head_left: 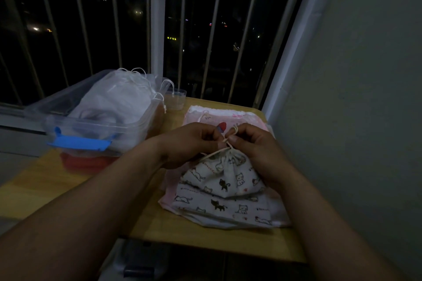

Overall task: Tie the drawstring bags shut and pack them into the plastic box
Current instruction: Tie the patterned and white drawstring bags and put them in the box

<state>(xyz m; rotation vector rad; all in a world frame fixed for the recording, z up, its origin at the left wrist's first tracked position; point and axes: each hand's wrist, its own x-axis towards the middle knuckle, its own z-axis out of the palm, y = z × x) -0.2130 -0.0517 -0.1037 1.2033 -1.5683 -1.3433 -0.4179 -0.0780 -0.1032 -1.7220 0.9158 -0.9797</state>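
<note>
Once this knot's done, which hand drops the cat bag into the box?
Left, probably. The plastic box sits on the left hand's side of the table, while the right hand is by the wall. Both pinch the drawstring of the cat-print bag.

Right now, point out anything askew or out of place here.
Drawstrings from the white bags trail over the plastic box rim, and the box overhangs the table edge. Otherwise nothing stands out.
</note>
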